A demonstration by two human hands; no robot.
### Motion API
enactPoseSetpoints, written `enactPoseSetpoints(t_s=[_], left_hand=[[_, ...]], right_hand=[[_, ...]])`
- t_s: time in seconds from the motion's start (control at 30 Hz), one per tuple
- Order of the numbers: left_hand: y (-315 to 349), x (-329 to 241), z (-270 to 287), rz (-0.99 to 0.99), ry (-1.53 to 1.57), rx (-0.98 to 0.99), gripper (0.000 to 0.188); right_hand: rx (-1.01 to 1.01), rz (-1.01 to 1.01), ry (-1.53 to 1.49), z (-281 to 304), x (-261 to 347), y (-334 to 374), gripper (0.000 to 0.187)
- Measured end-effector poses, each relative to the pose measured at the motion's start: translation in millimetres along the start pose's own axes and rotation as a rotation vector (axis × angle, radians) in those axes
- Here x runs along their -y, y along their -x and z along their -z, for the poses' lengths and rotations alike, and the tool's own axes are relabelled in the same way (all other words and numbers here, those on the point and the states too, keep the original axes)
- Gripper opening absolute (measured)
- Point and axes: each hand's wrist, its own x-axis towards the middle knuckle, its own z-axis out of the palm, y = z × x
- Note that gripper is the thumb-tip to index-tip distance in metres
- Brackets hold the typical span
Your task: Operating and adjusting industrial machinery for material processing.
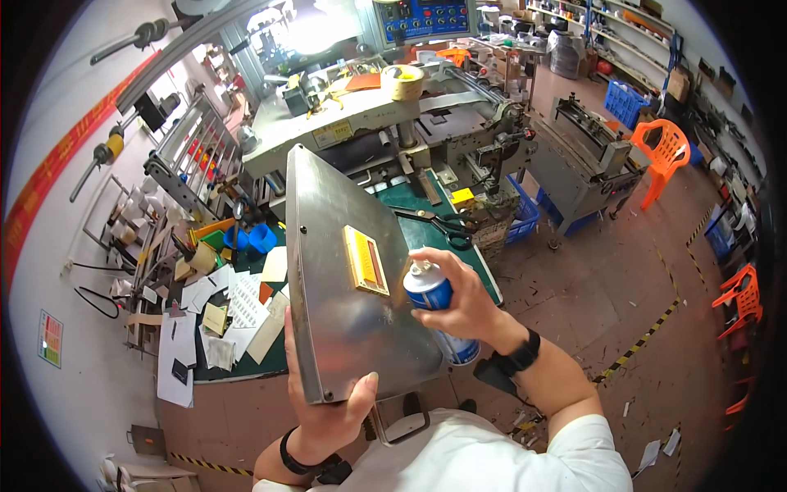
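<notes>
My left hand [332,414] grips the lower edge of a large metal plate [344,328], thumb on its face and fingers behind. The plate is silvery, thick-edged, and tilted upright in front of me. On its face sits a small yellow and brass-coloured block [366,261]. In my right hand [463,299] is a blue and white spray can [428,289], its nozzle close to the plate's right side, with a finger at the top. Black-handled scissors [451,230] lie on the green mat [402,197] beyond the can.
A large machine [328,131] with a control panel [422,18] stands ahead. Papers [238,307] and blue cups [261,239] cover the bench at left. To the right are another machine [582,164], an orange chair [662,156] and a blue crate [625,102].
</notes>
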Motion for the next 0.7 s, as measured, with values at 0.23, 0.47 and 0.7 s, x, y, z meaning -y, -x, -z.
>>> enactPoseSetpoints(t_s=[0.23,0.47,0.7], left_hand=[[-6.3,0.8,-13.3,-0.061,-0.057,0.018,0.102],[-6.5,-8.9,-23.2,-0.01,0.083,-0.015,0.1],[-5.5,-8.5,-29.8,0.002,0.11,-0.039,0.099]], right_hand=[[0.076,-0.172,-0.149,-3.9,-26.7,-17.8,0.073],[-0.014,-0.079,-0.191,7.5,-15.2,-26.4,0.074],[0.046,-0.01,-0.166,20.5,-4.5,-11.8,0.073]])
